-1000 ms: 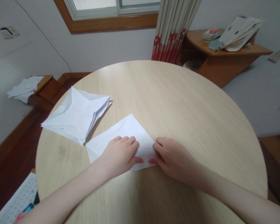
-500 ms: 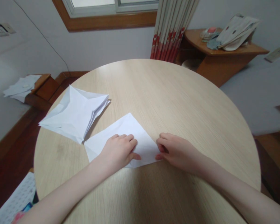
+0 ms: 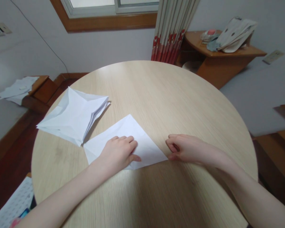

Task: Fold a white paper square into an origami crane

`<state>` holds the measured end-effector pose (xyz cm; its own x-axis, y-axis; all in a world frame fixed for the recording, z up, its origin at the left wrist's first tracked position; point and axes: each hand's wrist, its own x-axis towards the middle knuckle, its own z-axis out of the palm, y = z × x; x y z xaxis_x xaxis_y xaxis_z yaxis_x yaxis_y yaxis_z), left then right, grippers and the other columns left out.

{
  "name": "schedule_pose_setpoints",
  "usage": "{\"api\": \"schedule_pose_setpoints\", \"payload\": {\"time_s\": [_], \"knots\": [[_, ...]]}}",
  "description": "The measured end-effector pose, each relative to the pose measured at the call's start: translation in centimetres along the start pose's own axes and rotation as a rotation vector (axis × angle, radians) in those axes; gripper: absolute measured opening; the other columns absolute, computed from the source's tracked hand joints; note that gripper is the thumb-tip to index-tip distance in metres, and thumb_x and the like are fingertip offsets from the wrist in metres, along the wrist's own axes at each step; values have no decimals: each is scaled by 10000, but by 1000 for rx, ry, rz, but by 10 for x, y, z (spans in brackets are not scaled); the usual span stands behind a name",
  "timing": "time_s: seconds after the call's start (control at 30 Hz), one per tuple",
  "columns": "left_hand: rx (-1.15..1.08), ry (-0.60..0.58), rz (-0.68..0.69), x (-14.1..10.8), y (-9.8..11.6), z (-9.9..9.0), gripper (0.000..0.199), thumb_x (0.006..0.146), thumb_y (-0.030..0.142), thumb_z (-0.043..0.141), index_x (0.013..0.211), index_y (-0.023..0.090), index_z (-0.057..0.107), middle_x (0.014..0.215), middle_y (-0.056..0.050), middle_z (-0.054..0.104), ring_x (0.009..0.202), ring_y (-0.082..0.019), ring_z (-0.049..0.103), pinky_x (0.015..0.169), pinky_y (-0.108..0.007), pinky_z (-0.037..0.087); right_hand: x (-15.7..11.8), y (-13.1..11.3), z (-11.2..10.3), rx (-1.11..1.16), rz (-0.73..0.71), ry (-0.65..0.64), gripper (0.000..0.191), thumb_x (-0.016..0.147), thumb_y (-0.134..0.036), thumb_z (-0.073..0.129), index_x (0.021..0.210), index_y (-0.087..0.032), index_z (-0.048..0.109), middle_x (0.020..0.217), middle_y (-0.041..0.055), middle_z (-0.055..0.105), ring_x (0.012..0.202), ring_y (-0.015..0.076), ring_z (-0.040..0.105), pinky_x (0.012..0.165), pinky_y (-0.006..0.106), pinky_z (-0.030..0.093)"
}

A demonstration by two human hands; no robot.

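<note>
A folded white sheet of paper [image 3: 147, 145] lies flat on the round wooden table [image 3: 156, 85], one corner pointing away and one pointing right. My left hand [image 3: 121, 150] rests on its middle, fingers curled and pressed on the paper, the thumb toward the right. My right hand [image 3: 184, 148] is at the sheet's right corner, fingers curled toward the thumb; whether the corner is pinched is too small to tell. To the left lies a stack of folded white papers [image 3: 74, 114] with raised, pointed corners.
Behind the table are a window and a red-and-white curtain [image 3: 167, 34]. A corner shelf [image 3: 228, 52] holds a cloth bag [image 3: 237, 33] and a jar. Papers [image 3: 19, 88] lie on a low cabinet at left; a printed sheet [image 3: 14, 199] shows at lower left.
My right hand has moved to the right, and the sheet's right corner now shows as a point beside it. My left hand stays on the paper. The view has shifted slightly.
</note>
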<state>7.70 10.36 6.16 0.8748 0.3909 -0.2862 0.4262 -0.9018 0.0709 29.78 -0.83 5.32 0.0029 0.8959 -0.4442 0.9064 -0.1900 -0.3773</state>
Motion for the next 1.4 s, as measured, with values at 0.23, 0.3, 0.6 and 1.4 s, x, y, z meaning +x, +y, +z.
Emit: {"api": "schedule_pose_setpoints", "payload": {"time_s": [0.23,0.3,0.6,1.4], "knots": [[-4,-1,-1,1,0,0,352,854,532,595,808,183,587,873,-21,640,769,-199,617,655,-311,423,-6,5,-17,256,-122,-203,290,746,-295,611,600,-206,375,604,-59,379,552,100,340,507,249,249],[-8,3,4,1,0,1,354,854,532,595,802,182,584,868,-23,640,764,-198,616,652,-310,422,-7,1,-17,282,-147,-199,280,787,-335,584,615,-206,406,611,-56,385,558,102,348,514,249,256],[-96,-25,26,-2,-3,-5,168,894,328,586,798,192,564,890,-5,641,797,-187,614,686,-307,428,-1,-48,30,197,-341,360,118,810,-189,611,721,-185,534,750,3,545,723,151,474,694,304,305],[9,0,55,-9,3,-7,179,900,153,418,856,161,591,923,-78,640,830,-221,619,717,-348,450,7,-60,39,23,-163,207,343,773,-203,669,474,-135,515,765,22,567,833,177,431,730,352,180]]}}
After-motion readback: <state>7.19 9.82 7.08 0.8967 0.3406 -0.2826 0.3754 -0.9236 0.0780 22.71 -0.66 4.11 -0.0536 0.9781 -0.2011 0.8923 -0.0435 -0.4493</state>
